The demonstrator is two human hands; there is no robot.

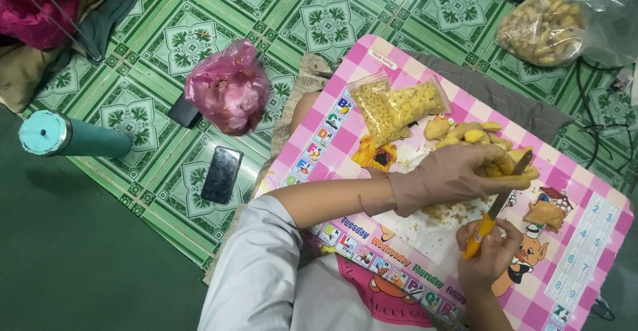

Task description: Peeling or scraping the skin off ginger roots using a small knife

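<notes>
My left hand (458,175), in a tan rubber glove, grips a yellowish peeled root piece (518,165) over a pink checkered picture board (585,238) on my lap. My bare right hand (488,254) holds a small knife with a yellow handle (480,234); its blade reaches up against the piece in the gloved hand. More peeled yellow pieces (465,131) lie heaped just beyond the glove. Crumbs and peelings (445,213) are scattered under the hands.
Two small clear bags of yellow bits (395,108) lie on the board's far side. A pink plastic bag (229,88), a dark phone (221,174) and a teal tube (66,138) rest on the green patterned mat. A clear bag of unpeeled roots (541,28) sits far right.
</notes>
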